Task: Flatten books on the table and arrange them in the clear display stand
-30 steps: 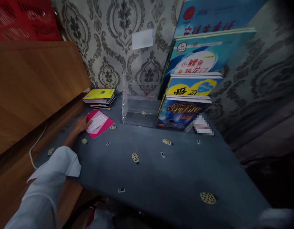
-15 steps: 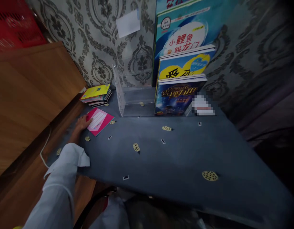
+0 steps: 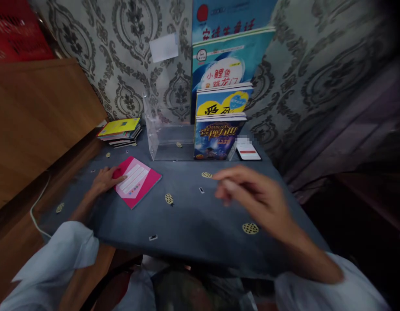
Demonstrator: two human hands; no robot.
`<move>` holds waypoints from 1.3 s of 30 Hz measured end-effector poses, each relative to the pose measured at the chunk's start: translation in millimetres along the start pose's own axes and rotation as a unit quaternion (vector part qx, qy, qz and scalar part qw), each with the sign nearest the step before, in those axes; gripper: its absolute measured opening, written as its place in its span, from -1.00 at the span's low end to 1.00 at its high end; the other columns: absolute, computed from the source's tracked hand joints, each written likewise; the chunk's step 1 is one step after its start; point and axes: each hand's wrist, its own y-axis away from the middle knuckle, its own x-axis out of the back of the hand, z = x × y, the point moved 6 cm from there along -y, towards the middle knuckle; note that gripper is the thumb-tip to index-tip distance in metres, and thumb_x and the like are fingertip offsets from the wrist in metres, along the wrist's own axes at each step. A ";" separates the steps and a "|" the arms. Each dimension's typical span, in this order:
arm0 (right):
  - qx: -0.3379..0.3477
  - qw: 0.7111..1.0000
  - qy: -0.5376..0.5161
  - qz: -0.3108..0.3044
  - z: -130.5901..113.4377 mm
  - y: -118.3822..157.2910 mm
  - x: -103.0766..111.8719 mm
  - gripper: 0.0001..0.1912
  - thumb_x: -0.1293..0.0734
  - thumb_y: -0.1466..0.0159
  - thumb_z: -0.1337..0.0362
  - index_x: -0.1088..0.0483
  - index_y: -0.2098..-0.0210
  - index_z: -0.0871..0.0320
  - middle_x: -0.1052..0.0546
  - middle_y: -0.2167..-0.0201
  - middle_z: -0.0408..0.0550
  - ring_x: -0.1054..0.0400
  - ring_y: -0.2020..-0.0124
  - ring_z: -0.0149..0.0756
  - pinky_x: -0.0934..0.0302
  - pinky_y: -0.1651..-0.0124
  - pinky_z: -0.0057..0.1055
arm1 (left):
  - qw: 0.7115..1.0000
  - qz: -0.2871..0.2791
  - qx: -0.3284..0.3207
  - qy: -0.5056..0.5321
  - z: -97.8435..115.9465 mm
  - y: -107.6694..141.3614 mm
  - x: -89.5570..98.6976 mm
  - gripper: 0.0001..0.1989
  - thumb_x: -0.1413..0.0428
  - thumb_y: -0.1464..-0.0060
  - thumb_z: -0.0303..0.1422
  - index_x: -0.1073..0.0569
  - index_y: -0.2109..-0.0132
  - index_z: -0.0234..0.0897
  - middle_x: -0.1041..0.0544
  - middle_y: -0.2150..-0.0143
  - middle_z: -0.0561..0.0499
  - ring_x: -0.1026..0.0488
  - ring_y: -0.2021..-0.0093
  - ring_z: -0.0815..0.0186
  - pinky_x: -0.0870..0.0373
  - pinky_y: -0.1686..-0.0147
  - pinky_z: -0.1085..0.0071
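Observation:
Under my left hand (image 3: 104, 179) lies a pink exercise book (image 3: 150, 183) with a paler lined panel on its cover. The hand grips its left edge, thumb on the cover; some fingertips are hidden. My right hand (image 3: 256, 201) hovers above the right part of the table, apart from everything. Its index finger points left, the thumb is a little apart from it, and the other fingers are loosely bent with nothing seen in them. Beyond the hands, a clear acrylic rack (image 3: 151, 138) holds several upright books, a dark blue one (image 3: 216, 140) in front.
A stack of thin books (image 3: 120, 129) with a yellow top sits at the table's back left. To the right of the rack lies a phone (image 3: 248, 152). A wooden panel (image 3: 40, 116) borders the left side, and a patterned wall (image 3: 131, 65) rises behind the grey table (image 3: 183, 224).
My right hand has come into view from the right. The exercise book, with my left hand on it, has slid nearer to me, away from the stack. The view has shifted a little.

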 end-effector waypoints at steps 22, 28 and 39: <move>0.034 0.932 0.330 -0.147 93.4 11.7 -81.0 -0.73 -0.17 -0.45 0.35 -0.38 -0.07 0.24 -0.52 -0.01 0.17 -0.40 -0.08 -0.09 -0.33 -0.19 -0.07 | 0.872 0.020 -0.461 0.166 283.8 69.5 -39.7 -0.37 0.15 -0.38 -0.25 0.06 -0.49 -0.33 -0.03 -0.52 -0.22 0.07 -0.52 0.19 0.03 -0.46 0.10; -0.005 0.910 0.370 -0.185 126.0 15.7 -71.8 -0.49 -0.16 -0.48 0.20 -0.21 -0.33 0.34 -0.28 -0.37 0.31 -0.08 -0.44 -0.01 -0.04 -0.45 0.05 | 0.883 0.066 -0.440 0.148 279.4 71.0 -43.0 -0.36 0.16 -0.40 -0.20 0.08 -0.48 -0.38 -0.16 -0.47 -0.27 -0.03 -0.50 0.15 -0.02 -0.44 0.07; -0.089 0.905 0.402 -0.108 142.0 44.4 -12.8 -0.47 -0.10 -0.49 0.20 -0.21 -0.38 0.25 -0.23 -0.41 0.21 -0.07 -0.45 -0.10 0.00 -0.46 0.06 | 0.894 0.061 -0.437 0.073 285.0 73.1 -46.5 -0.37 0.31 -0.44 -0.10 0.00 -0.49 -0.34 -0.09 -0.50 -0.22 0.05 -0.52 0.10 0.07 -0.44 0.01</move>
